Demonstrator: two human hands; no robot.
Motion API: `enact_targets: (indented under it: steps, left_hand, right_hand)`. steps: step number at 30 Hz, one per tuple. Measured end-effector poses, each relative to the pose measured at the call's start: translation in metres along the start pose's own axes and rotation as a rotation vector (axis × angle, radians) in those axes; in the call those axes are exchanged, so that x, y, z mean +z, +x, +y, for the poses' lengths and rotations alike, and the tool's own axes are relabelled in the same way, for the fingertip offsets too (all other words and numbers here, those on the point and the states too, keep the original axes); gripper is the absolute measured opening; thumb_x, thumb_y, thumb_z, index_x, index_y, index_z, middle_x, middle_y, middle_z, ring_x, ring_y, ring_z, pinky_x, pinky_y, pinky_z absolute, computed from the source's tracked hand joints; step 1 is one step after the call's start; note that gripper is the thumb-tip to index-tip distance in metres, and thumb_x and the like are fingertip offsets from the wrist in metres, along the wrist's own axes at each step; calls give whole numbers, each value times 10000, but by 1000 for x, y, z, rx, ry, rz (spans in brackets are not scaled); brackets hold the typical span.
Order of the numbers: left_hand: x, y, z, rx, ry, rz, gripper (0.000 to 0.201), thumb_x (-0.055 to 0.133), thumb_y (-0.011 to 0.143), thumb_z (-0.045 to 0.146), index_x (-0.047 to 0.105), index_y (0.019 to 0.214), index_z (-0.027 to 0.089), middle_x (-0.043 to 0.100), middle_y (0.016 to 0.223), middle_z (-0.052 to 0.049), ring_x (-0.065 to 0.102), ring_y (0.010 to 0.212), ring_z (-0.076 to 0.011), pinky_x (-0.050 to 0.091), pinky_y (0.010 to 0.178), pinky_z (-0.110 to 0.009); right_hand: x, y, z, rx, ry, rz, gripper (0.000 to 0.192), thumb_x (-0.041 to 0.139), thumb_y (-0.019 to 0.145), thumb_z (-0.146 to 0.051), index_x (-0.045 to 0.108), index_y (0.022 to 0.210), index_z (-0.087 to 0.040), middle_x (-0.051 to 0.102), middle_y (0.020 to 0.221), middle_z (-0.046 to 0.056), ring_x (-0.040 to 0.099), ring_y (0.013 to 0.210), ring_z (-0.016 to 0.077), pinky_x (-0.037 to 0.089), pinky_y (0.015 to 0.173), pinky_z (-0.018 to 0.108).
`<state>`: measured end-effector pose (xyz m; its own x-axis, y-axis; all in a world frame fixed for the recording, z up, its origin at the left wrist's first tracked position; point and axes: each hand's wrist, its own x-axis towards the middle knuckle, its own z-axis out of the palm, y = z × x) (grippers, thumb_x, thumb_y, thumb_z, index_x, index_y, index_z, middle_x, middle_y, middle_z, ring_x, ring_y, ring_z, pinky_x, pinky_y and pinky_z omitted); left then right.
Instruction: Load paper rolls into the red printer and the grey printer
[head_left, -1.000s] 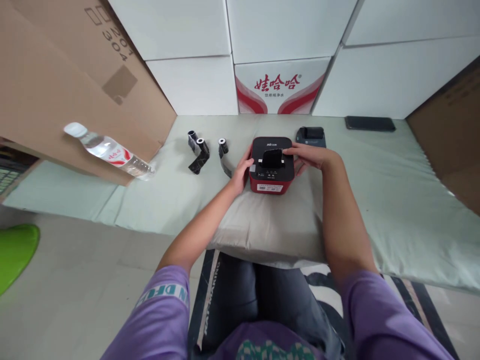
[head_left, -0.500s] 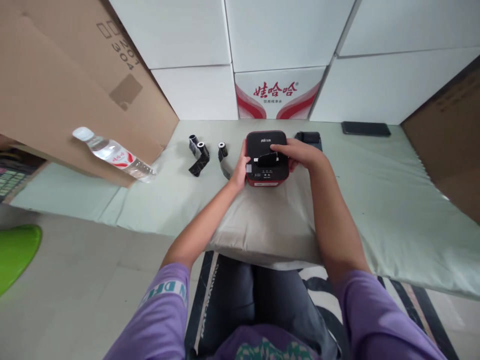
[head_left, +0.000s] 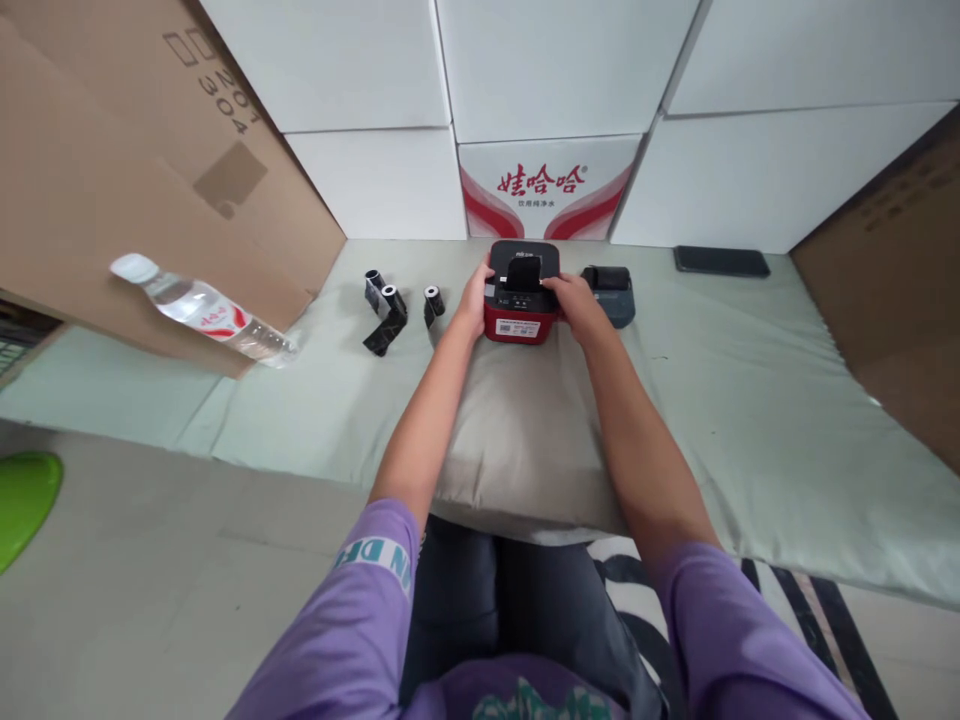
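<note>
A small red label printer (head_left: 517, 328) with a black top sits on the pale green cloth. From the slot in its top a short black strip (head_left: 523, 270) sticks up. My left hand (head_left: 475, 300) grips the printer's left side, fingers bent against it. On the right side my right hand (head_left: 576, 303) grips it too, its thumb at the top edge beside the strip; the other fingers are partly hidden. Left of the printer lie a small black roll (head_left: 433, 304) and two more partly unwound black rolls (head_left: 388, 318). A dark blue-grey device (head_left: 621, 306) rests just right of my right hand.
A black phone (head_left: 721, 261) lies at the back right. A water bottle (head_left: 217, 318) appears at the left, near a brown cardboard box (head_left: 172, 150). White cartons (head_left: 375, 185) form a wall behind the printer. More cardboard (head_left: 892, 230) borders the right, and a green object (head_left: 26, 500) shows at lower left.
The printer has moved back and tilted so more of its red front shows. My right hand has shifted from its top to its right side. The black strip now stands more upright.
</note>
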<state>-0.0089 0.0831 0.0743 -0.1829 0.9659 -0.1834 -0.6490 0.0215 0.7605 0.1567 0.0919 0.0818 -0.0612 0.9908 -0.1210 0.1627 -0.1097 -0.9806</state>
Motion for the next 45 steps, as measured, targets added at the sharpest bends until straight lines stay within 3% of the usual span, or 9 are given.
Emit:
enact_targets:
  steps: [8,12,14,18,22,26,35,39,45]
  left_hand:
    - [-13,24,-13,86,85,57,480,500,1005,243,699,1441,239,815,1352,-11,693,1427,-182,512,1237,-336]
    - [-25,13,-28,410,248,91,546,565,1030,487,633,1504,224,608,1660,-88,505,1623,-204,360,1365,-346]
    - [-32,-3,-34,589,418,-3,745,660,964,646,548,1578,239,479,1757,-111,386,1695,-246,270,1411,-383]
    - [-42,-25,-32,650,715,-246,1169,854,749,767,360,1691,280,288,1850,-128,222,1757,-295,143,1448,-444]
    - [-46,-23,-19,616,816,-318,1351,959,612,741,333,1703,247,219,1864,-175,180,1766,-331,142,1449,-442]
    - [-49,-16,-18,585,796,-333,1359,993,618,666,307,1722,269,230,1865,-155,162,1772,-327,156,1447,-442]
    - [-50,-6,-34,465,707,-218,1209,990,679,539,384,1697,296,416,1800,-123,414,1675,-299,246,1419,-459]
    - [-49,-1,-39,530,719,-198,1190,971,701,593,398,1693,274,391,1810,-143,342,1715,-300,208,1430,-439]
    - [-49,-5,-35,694,672,-78,1117,811,818,762,361,1712,265,343,1824,-136,183,1769,-276,140,1441,-403]
  right_hand:
    - [-12,8,1,-107,-112,34,275,586,857,-333,738,1047,-205,649,763,36,600,685,200,557,692,357]
    - [-49,12,-2,-288,-407,409,394,481,935,-281,700,1241,-165,732,1157,149,702,1079,275,567,1063,490]
    - [-67,12,0,-222,-581,493,504,508,945,-304,619,1408,-138,655,1382,214,622,1332,333,489,1193,559]
    - [-79,6,11,122,-760,369,1029,773,810,-463,350,1678,-108,456,1627,306,445,1536,475,405,1261,650]
    - [-69,-2,17,134,-780,307,1290,859,762,-439,129,1775,-112,410,1692,336,427,1571,494,377,1290,626]
    - [-61,-5,15,118,-781,370,1309,872,753,-382,105,1785,-140,472,1657,316,462,1560,466,420,1271,603]
    - [-60,-26,24,0,-750,468,1275,831,690,-432,190,1751,-136,562,1546,275,527,1470,467,459,1211,644]
    - [-61,-65,32,-83,-816,392,1247,811,705,-479,210,1733,-109,579,1491,290,541,1422,476,464,1192,638]
    - [-39,-112,32,-29,-882,244,1246,825,700,-509,223,1735,-163,520,1482,295,569,1346,520,496,1104,667]
